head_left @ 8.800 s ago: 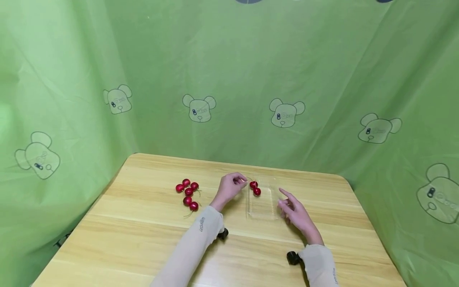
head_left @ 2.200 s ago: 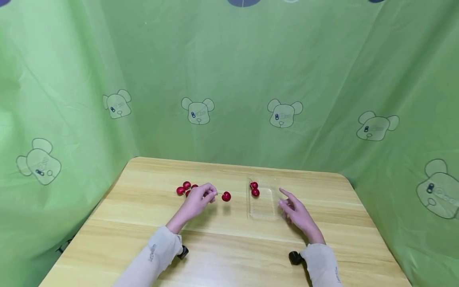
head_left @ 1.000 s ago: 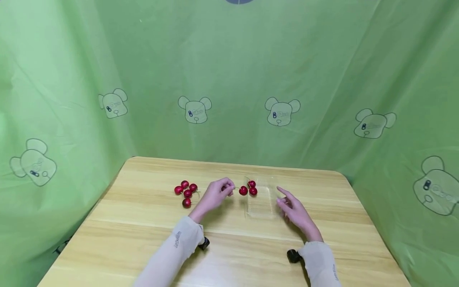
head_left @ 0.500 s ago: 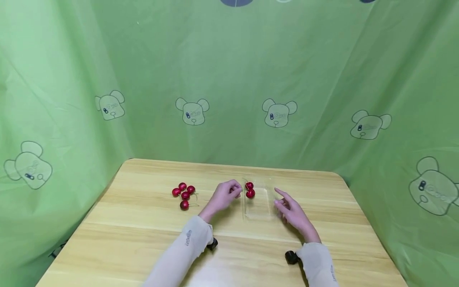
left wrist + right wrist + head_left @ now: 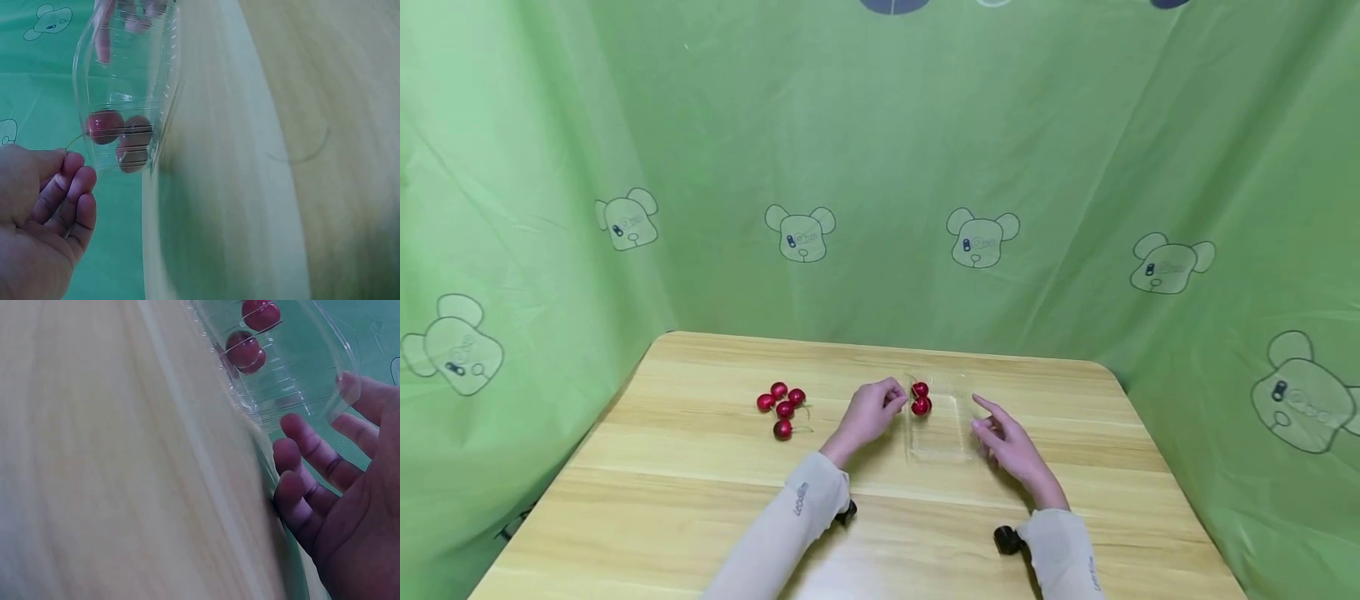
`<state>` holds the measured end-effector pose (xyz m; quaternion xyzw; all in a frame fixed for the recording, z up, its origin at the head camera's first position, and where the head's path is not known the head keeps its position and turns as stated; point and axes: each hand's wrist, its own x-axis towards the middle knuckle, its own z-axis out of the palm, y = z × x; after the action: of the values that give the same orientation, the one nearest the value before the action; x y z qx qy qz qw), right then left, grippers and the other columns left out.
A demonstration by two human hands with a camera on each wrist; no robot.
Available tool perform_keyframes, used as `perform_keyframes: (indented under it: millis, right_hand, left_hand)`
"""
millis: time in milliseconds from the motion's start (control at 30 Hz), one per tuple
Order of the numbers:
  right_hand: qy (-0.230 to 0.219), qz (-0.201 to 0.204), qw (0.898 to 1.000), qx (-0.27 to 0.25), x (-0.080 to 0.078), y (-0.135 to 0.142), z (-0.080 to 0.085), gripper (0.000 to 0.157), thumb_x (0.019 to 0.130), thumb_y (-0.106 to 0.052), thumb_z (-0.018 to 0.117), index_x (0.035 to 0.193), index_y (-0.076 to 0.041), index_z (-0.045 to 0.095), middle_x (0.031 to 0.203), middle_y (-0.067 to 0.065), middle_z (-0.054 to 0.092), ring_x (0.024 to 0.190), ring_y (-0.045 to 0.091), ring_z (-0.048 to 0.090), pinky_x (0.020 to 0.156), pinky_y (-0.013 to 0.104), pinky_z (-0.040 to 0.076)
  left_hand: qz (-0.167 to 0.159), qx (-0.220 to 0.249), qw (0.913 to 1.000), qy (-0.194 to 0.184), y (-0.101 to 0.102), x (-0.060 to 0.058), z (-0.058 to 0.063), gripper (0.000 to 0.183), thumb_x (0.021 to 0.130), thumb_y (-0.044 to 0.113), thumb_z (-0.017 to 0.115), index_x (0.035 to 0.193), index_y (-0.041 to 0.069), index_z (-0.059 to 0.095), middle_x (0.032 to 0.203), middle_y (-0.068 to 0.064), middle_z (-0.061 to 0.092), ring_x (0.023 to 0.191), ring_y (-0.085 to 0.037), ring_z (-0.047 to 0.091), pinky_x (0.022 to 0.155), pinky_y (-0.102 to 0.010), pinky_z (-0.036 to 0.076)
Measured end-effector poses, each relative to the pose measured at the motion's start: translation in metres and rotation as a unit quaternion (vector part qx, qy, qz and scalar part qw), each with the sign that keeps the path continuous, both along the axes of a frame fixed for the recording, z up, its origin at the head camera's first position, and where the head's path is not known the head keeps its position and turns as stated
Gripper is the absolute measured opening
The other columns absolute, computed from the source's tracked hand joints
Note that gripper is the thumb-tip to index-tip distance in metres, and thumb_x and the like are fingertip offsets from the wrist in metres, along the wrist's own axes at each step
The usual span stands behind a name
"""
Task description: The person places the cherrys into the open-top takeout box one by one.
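Observation:
My left hand (image 5: 867, 414) pinches the thin green stem (image 5: 74, 141) of a red cherry (image 5: 105, 127) at the left wall of a clear plastic container (image 5: 937, 450). In the left wrist view, that cherry shows through the clear wall, above the level of two more cherries (image 5: 132, 159) at the bottom. My right hand (image 5: 1013, 447) stays at the container's right side, its fingers loosely extended. In the right wrist view, the thumb or a finger (image 5: 359, 392) overlaps the container's rim (image 5: 350, 369).
Several loose cherries (image 5: 785, 409) with stems lie in a cluster on the wooden table (image 5: 700, 500), left of my left hand. A green curtain (image 5: 880, 150) with bear-head prints hangs behind the table and along both sides.
My left hand has carried one cherry by its stem from the cluster rightward to the container, lowering it among the others there. The cluster has one fewer. The right hand has kept its place.

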<state>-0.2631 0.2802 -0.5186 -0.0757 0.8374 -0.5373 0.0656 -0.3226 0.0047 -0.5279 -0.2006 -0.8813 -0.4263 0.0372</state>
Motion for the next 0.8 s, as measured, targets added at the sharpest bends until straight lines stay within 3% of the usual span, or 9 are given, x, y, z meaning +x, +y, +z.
perform_keyframes:
  millis: [133, 433, 800]
  right_hand:
    - [0.001, -0.001, 1.0, 0.007, -0.001, 0.0, -0.001, 0.058, 0.107, -0.018, 0.057, 0.16, -0.005, 0.035, 0.113, 0.032, 0.059, 0.072, 0.026, 0.061, 0.054, 0.034, 0.055]
    - [0.01, -0.012, 1.0, 0.013, -0.018, 0.009, -0.035, 0.06, 0.108, -0.023, 0.056, 0.162, -0.014, 0.033, 0.114, 0.026, 0.062, 0.069, 0.019, 0.06, 0.05, 0.032, 0.053]
    - [0.014, -0.009, 1.0, 0.014, -0.018, 0.008, -0.034, 0.061, 0.107, -0.029, 0.058, 0.162, -0.016, 0.034, 0.112, 0.025, 0.062, 0.069, 0.018, 0.059, 0.051, 0.031, 0.053]
  left_hand:
    - [0.001, -0.007, 1.0, 0.003, 0.0, -0.002, -0.001, 0.009, 0.103, 0.019, 0.065, 0.1, 0.012, 0.07, 0.085, 0.003, 0.07, 0.071, -0.004, 0.058, 0.069, -0.019, 0.052]
    - [0.01, -0.015, 0.9996, 0.02, 0.002, -0.005, -0.005, 0.009, 0.102, 0.019, 0.066, 0.099, 0.012, 0.071, 0.083, 0.004, 0.069, 0.07, -0.004, 0.057, 0.068, -0.018, 0.052]
    - [0.013, -0.012, 0.9995, 0.027, 0.005, -0.006, -0.009, 0.007, 0.102, 0.018, 0.066, 0.1, 0.012, 0.071, 0.086, 0.003, 0.07, 0.072, -0.004, 0.058, 0.07, -0.018, 0.053]
